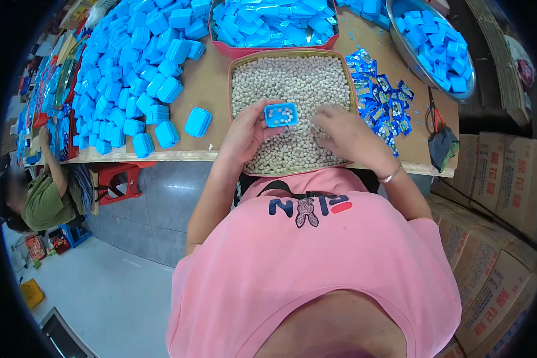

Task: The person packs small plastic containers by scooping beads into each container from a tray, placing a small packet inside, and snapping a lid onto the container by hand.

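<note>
My left hand (249, 130) is closed around a small blue plastic box (281, 115), held open side up with several pale round pellets inside. Below it lies a wide tray (233, 77) filled with similar pale pellets (292, 77). Over the right part of that tray is my right hand (344, 132), fingers pointing towards the box; they are blurred, so whether they hold anything cannot be made out. To the left, a closed blue box (198, 122) lies apart on the table, beside a large heap of closed blue boxes (125, 77).
Behind the tray is a red bin (221, 49) of blue plastic pieces. Blue printed sachets (388, 107) lie right, near scissors (436, 119) and a metal bowl (468, 89) of blue pieces. Cartons (495, 179) are stacked at right. Another person (48, 203) sits at left near a red stool (116, 182).
</note>
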Motion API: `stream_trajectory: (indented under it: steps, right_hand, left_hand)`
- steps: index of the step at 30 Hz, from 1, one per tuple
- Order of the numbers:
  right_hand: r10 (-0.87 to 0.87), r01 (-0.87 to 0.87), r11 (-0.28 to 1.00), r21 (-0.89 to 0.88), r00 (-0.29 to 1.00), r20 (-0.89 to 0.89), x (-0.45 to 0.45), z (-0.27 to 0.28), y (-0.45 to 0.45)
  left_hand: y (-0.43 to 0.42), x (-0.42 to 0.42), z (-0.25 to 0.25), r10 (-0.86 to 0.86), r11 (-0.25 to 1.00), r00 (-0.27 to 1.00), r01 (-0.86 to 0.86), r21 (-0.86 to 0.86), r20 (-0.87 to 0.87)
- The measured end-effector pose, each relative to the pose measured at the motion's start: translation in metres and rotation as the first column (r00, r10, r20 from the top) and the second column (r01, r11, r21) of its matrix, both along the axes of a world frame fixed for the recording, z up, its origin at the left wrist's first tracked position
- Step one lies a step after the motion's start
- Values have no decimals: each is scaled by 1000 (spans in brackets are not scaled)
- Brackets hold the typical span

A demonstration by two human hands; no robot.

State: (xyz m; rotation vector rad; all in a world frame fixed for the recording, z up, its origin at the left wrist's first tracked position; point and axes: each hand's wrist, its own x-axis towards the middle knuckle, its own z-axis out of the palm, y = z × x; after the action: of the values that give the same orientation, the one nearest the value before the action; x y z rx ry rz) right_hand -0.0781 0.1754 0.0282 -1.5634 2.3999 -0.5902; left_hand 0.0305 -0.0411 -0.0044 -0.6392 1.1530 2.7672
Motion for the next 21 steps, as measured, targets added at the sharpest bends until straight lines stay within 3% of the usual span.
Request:
stream_trajectory:
  steps: [6,10,11,16,20,21]
  right_hand:
    - [43,-41,996,75,999,-20,13,-4,7]
    - [46,-83,992,100,943,328,-11,-24,6]
    - [49,-86,991,100,944,327,-13,-21,2]
    - [25,-24,1000,-6,954,300,-8,14,-23]
    - [-5,113,920,-374,961,278,4,25,-39]
    - [-35,87,955,-283,982,184,0,22,-30]
  left_hand:
    - [-11,-4,1,-31,982,998,41,187,-58]
    - [-8,-1,-5,-30,998,997,34,53,-76]
    - [-7,-1,-4,-27,998,997,31,53,-77]
    - [1,-2,0,-80,994,995,75,-81,-58]
    - [-1,-1,-3,-89,995,994,85,-56,-69]
    - [-1,0,-3,-86,995,994,82,-58,-69]
